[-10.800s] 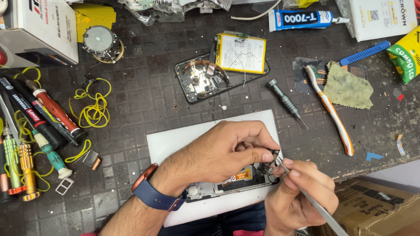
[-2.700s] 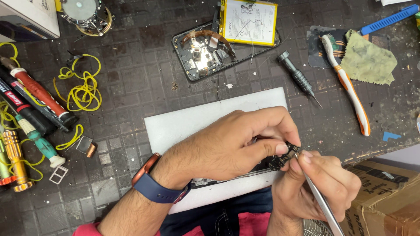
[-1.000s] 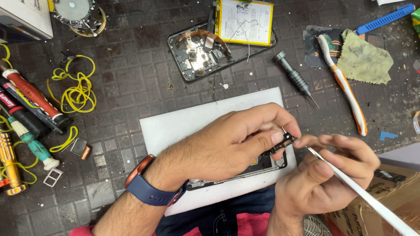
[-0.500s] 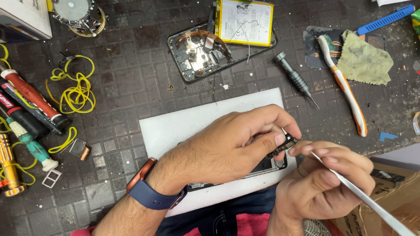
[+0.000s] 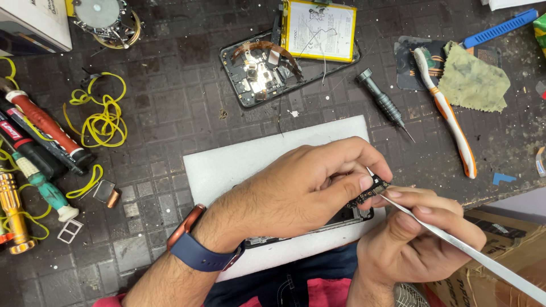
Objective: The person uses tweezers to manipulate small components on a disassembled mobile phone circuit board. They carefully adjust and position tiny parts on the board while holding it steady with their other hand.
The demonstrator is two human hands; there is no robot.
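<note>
- A thin, flat metal tool (image 5: 455, 241) is pinched in the grip of the right hand (image 5: 418, 239); its tip is set against a small dark circuit board (image 5: 368, 192).
- The board is clamped between thumb and fingertips of the left hand (image 5: 301, 190), lifted just above the corner of an opened phone (image 5: 347, 219) that is largely hidden under the hand.
- A blue band with a copper-coloured watch (image 5: 196, 244) is worn on the left wrist.
- The phone is laid on a smooth white rectangular mat (image 5: 239, 165), itself on a dark worktop (image 5: 165, 108) of gridded, dusty texture.
- At the lower right, brown cardboard (image 5: 506, 227) is seen below the worktop edge.
- To the left, a red-and-black tube (image 5: 42, 122), a green-handled tool (image 5: 42, 187) and a gold ridged handle (image 5: 14, 210) are laid side by side, with loops of yellow wire (image 5: 102, 116) near them.
- Beyond the mat, a grey knurled screwdriver (image 5: 384, 105) is laid at a slant; further right, an orange-and-white toothbrush (image 5: 449, 116) is seen just beside a crumpled greenish cloth (image 5: 475, 82).
- Further off, a second opened phone shell (image 5: 256, 77) is seen with bare electronics, and a flat rectangular battery (image 5: 321, 31) with a white label and yellow border is touching its far end.
- At the far left corner, a white box (image 5: 34, 23) and a round metal part (image 5: 105, 17) are placed; at the far right, a blue plastic strip (image 5: 500, 28).
</note>
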